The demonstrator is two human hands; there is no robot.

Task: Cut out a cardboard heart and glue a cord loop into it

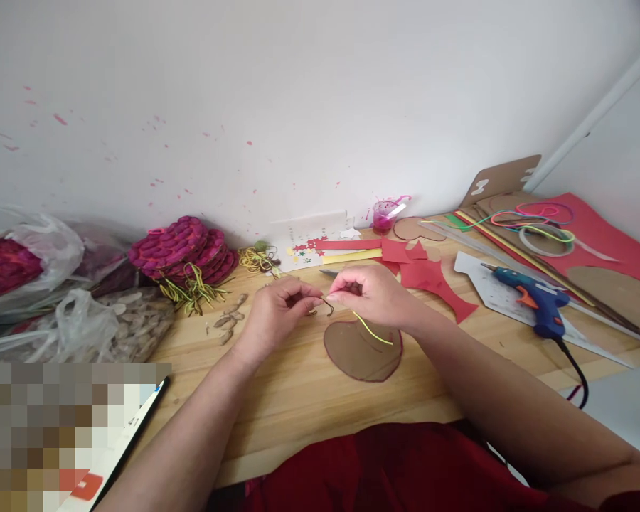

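Note:
My left hand and my right hand meet over the middle of the table, fingertips almost touching. Both are closed in a pinch on thin string. A short dark piece of string curls down between them. From under my right hand hangs a yellow-green string, its end over a rounded cardboard cutout with a purple edge. Whether the dark and yellow-green lengths are one string is hidden by my fingers. A dark pointed tool lies just behind my hands, partly covered.
Loose peanuts and stacked magenta peanut-shell rounds with yarn lie left, beside plastic bags. Red paper scraps, a cup of pink paint and star stickers are behind. A blue glue gun rests right; a tablet stands front left.

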